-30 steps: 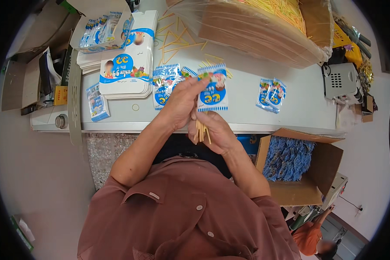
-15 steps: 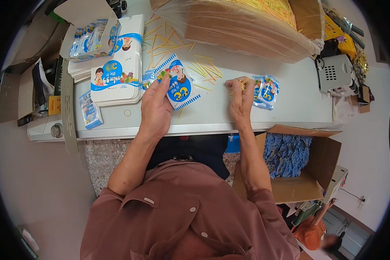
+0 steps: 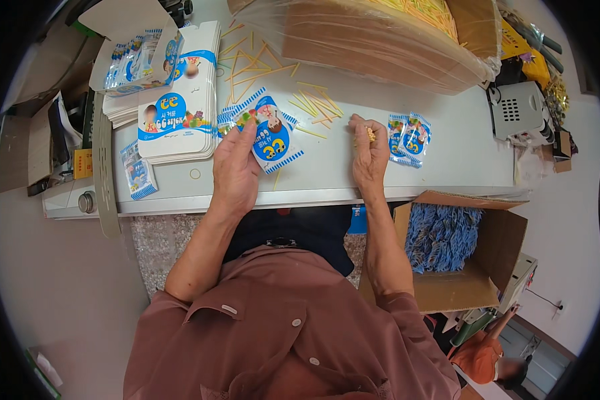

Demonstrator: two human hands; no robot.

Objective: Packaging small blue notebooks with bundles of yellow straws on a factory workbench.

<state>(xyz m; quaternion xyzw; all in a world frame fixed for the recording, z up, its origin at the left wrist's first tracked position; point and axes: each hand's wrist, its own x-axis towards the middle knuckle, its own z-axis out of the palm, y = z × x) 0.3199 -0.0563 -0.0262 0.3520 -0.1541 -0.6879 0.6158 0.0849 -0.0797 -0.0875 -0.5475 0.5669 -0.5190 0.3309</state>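
Observation:
My left hand (image 3: 235, 175) pinches a blue and white printed sachet (image 3: 272, 140) between thumb and fingers, and another sachet seems to lie behind it. My right hand (image 3: 369, 163) is closed around a bundle of thin yellow sticks (image 3: 371, 134), whose cut ends show past the curled fingers. Just right of that hand, a few sachets (image 3: 417, 137) overlap on the table. Loose yellow and orange sticks (image 3: 320, 107) lie scattered beyond and between my hands.
Left of my left hand is a stack of flat printed cartons (image 3: 180, 140), with an open box of sachets (image 3: 140, 85) on it. A plastic-lined carton of sticks (image 3: 373, 47) stands at the back. Blue sachets fill the carton (image 3: 443, 237) at lower right. Another person (image 3: 477, 360) is at far lower right.
My left hand has shifted slightly left and the sachet in it has turned a little. My right hand keeps its grip on the sticks, barely moving.

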